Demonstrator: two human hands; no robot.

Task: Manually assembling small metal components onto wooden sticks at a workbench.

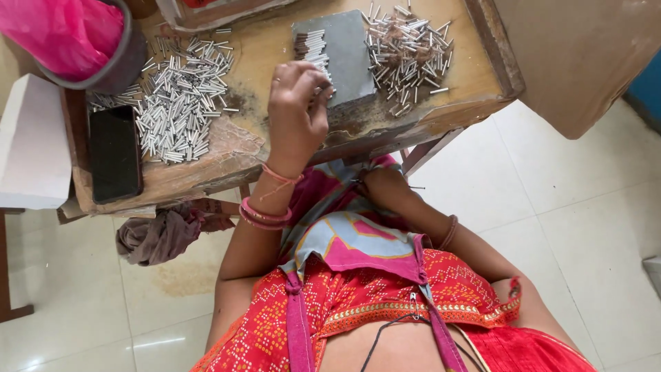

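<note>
— Two heaps of metal pins flank the fingers: one left [180, 96], one right [407, 52].
— And the left hand [297, 114]?
— Fingers pinched above the grey slab [348, 58]; what they hold is unclear. Right hand [382, 187] is below the table's edge, grip hidden.

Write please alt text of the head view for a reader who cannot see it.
Seen from above, a person's left hand pinches small metal tubes at the edge of a grey slab on a worn wooden table. The right hand rests low against the lap, below the table. Heaps of silver tubes lie on both sides, beside a black phone.
</note>
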